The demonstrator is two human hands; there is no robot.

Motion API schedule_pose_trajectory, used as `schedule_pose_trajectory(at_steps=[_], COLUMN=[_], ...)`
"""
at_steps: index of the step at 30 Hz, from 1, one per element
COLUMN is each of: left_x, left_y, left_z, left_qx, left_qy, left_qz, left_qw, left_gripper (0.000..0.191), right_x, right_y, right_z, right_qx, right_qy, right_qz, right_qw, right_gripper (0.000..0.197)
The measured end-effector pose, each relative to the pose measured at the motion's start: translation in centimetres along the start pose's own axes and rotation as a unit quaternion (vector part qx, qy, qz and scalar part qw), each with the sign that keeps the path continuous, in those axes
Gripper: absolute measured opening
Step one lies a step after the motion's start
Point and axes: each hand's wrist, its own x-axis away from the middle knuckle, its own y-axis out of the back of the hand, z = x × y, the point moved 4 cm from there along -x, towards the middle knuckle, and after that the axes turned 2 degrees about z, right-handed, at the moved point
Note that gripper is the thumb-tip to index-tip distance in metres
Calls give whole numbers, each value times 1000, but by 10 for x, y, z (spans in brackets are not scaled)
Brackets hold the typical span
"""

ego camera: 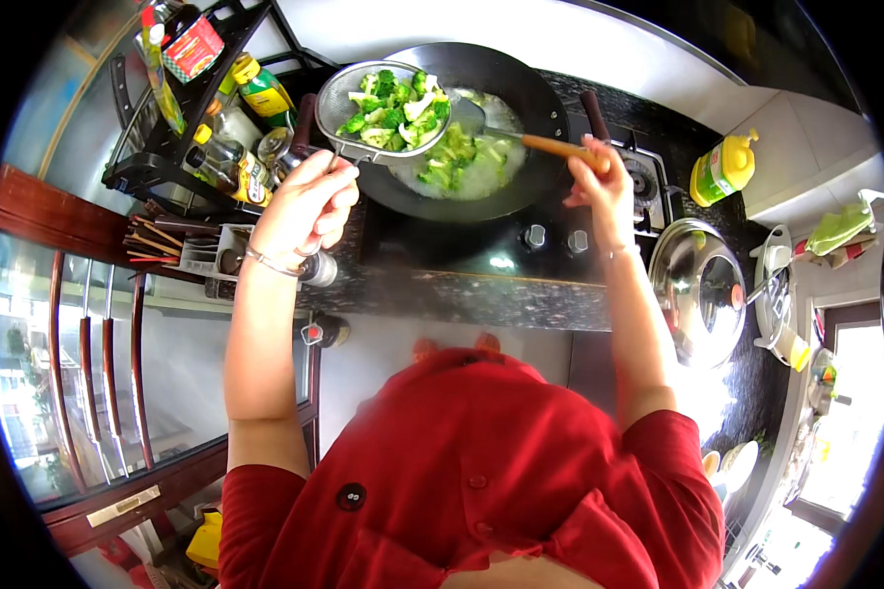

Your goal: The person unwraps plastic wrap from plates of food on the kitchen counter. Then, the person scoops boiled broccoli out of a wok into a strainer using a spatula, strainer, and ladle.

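Note:
My left hand [313,195] grips the handle of a wire-mesh strainer [333,110], which hangs over the left side of a dark wok [501,62]. Green broccoli florets [398,110] fill much of the strainer. In my right hand [597,173] is the wooden handle of a spatula [552,146]. Its metal blade dips into the wok, partly hidden behind the strainer. More broccoli [457,158] lies in cloudy, steaming liquid at the wok's bottom. The wok rests on a black gas stove [449,239] with two knobs.
A seasoning rack [136,173] with several bottles stands left of the wok. Below it is a utensil holder [214,247] with chopsticks. On the right are a second burner [641,184], a large steel lid [696,291] and a yellow pump bottle [723,169]. A stone counter edge [486,294] runs before me.

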Motion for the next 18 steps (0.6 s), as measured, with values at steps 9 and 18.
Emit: schedule_pose_trajectory(at_steps=[9,18], left_x=[-13,-1], left_y=[-1,6], left_z=[10,5], left_qx=[-16,-18], left_qy=[-6,11], left_qz=[14,-9], left_qw=[1000,1000], left_gripper=[8,7], right_x=[-91,-109], right_y=[-34,-1], right_z=[135,138], right_qx=[269,286], right_qy=[-41,-178], right_qz=[188,207], right_qw=[944,919], right_gripper=[25,31])
